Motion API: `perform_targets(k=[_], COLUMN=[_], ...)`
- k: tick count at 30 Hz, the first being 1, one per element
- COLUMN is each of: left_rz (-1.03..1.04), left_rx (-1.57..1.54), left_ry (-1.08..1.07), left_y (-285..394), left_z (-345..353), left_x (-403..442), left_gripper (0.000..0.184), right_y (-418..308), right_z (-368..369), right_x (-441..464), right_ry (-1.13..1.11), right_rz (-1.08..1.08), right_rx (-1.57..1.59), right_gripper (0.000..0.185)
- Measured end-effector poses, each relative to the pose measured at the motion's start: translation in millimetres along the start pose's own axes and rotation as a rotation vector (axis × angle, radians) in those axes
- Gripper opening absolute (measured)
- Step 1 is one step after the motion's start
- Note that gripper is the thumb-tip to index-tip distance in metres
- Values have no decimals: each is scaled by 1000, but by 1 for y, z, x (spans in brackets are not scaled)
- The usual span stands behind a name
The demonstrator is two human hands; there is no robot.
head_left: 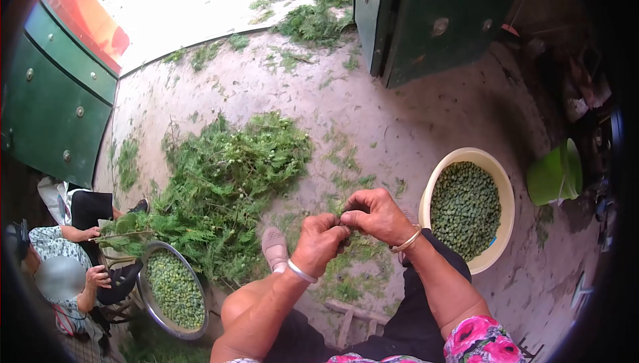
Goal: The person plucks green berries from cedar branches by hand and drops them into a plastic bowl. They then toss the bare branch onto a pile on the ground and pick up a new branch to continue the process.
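Closest to the camera, the left hand and right hand meet at the fingertips, fingers curled in and thumbs pinched shut; whatever small bit they may hold is too hidden to tell. Beyond them leafy branches lie heaped on the floor, a cream tub of small green cones stands near the right forearm, and a metal basin of similar cones sits beside a co-worker.

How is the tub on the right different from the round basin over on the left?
The tub is cream-coloured, while the basin is silvery metal. The tub stands beside the camera wearer's right leg; the basin is by the seated co-worker. The pieces in the tub look darker green, those in the basin lighter and yellower. Both hold many small green pieces.
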State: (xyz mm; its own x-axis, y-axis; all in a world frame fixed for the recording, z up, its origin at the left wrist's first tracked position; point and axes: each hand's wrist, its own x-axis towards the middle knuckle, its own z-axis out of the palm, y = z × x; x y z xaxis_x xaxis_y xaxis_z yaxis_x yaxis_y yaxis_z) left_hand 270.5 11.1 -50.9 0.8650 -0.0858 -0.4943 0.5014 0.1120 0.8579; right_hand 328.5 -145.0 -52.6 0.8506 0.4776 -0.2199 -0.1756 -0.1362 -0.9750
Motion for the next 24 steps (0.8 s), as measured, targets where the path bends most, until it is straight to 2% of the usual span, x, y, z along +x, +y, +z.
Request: perform_targets(k=[3,7,9,11,14,19,24], left_rz=[-42,-136,-113,-91,-42,55,85], left_rx=[-46,-324,-396,-429,-459,-407,-388], left_ry=[-64,-141,-121,-116,-94,-26,-128], left_y=[6,21,25,23,27,25,20], left_z=[-8,-16,-15,-15,-14,-13,-14], left_x=[-3,-7,-10,-7,-8,-5,-4], left_gripper=[9,5,9,13,13,7,9], right_y=[-2,-10,-15,-15,-15,-14,-14], right_z=[-5,-11,-10,-15,-20,-20,-16], right_x=[-2,-5,-5,-3,-1,-2,-2], right_ry=[-93,-148,-81,-60,55,128,177], right_rz=[89,190,270,222,169,161,228], right_rx=[138,308,440,706,819,742,607], right_gripper=[10,10,14,12,11,11,13])
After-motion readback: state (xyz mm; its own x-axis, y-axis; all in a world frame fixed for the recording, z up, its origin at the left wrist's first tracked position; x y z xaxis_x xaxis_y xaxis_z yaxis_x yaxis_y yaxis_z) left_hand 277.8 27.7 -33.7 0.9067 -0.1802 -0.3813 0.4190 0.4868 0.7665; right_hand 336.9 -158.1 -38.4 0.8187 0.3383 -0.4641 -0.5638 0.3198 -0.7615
